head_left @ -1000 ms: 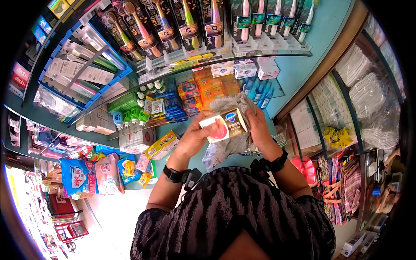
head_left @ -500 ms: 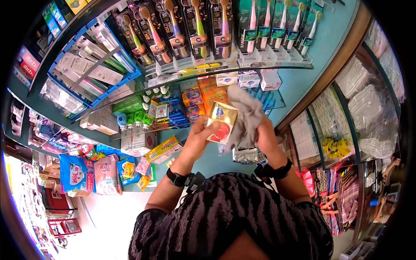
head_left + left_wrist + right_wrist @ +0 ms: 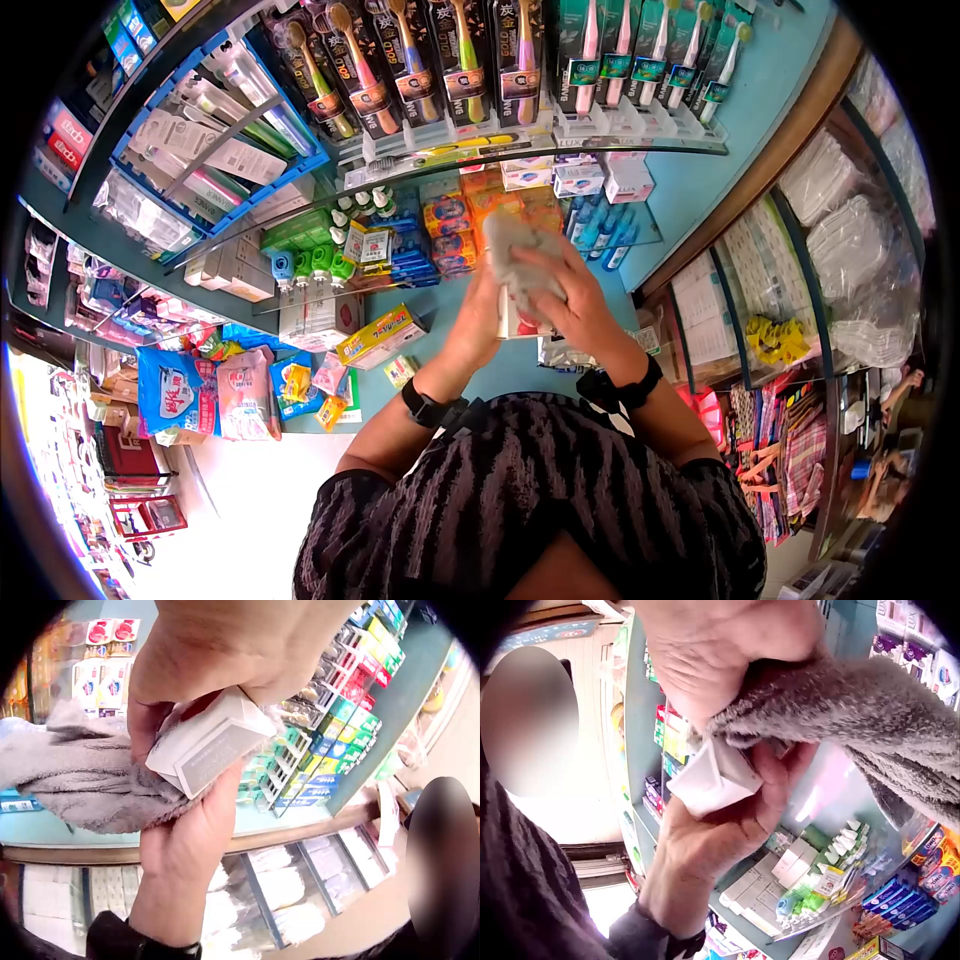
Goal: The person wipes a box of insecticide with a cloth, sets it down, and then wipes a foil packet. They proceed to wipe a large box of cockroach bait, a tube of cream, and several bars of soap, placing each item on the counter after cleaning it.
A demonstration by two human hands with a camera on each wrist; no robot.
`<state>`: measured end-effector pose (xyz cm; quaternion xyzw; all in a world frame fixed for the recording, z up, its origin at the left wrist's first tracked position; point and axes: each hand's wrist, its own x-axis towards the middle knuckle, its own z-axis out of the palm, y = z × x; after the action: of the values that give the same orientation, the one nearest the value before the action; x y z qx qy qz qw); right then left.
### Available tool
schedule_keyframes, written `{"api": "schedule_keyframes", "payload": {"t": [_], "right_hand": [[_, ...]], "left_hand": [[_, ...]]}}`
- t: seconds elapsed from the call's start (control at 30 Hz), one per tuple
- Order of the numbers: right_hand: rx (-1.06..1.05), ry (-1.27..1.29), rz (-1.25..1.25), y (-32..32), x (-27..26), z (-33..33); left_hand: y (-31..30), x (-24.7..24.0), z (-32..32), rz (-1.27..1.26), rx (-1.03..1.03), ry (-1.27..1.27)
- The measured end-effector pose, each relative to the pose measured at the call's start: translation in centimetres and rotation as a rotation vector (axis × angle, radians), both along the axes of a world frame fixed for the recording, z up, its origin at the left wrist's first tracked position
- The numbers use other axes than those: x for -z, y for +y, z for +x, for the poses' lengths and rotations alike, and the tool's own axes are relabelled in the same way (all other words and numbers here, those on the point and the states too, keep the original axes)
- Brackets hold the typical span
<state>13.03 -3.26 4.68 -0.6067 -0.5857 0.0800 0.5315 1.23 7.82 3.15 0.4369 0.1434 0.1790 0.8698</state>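
A small white soap box (image 3: 512, 322) with a red picture is held in front of the person's chest, largely covered in the head view. The left hand (image 3: 474, 325) grips it from the left side. In the left wrist view a plain white end flap of the soap box (image 3: 214, 754) shows between both hands. The right hand (image 3: 580, 305) holds a grey plush cloth (image 3: 512, 250) across the box, fingers spread over it. Much of the cloth (image 3: 847, 705) hangs away from the box in the right wrist view.
Packaged toothbrushes (image 3: 465, 70) line the glass shelf above the hands. Below it stand orange packs (image 3: 450, 240), green-capped bottles (image 3: 325, 260) and blue bottles (image 3: 605, 235). A yellow box (image 3: 380, 338) lies on the counter at left, near detergent bags (image 3: 250, 395).
The soap box has turned, so its printed front is now mostly hidden. The right hand has brought the cloth leftward from beside the box to over it.
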Motion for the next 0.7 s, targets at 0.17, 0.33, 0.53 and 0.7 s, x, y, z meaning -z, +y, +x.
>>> {"api": "schedule_keyframes", "payload": {"t": [0.17,0.33,0.53,0.7], "right_hand": [[0.141,0.443,-0.089,1.2,2.2,0.8],[-0.038,0.868,-0.026,1.2,2.3,1.2],[-0.116,0.750,-0.102,1.5,1.9,-1.0],[-0.310,0.694,-0.314,0.7,3.2,-3.1]], "left_hand": [[-0.3,0.4,-0.2,0.120,0.006,0.083],[0.5,0.3,-0.7,0.035,0.020,0.063],[0.8,-1.0,-0.4,0.024,-0.274,-0.028],[3.8,-1.8,-0.4,-0.012,-0.327,-0.126]]}}
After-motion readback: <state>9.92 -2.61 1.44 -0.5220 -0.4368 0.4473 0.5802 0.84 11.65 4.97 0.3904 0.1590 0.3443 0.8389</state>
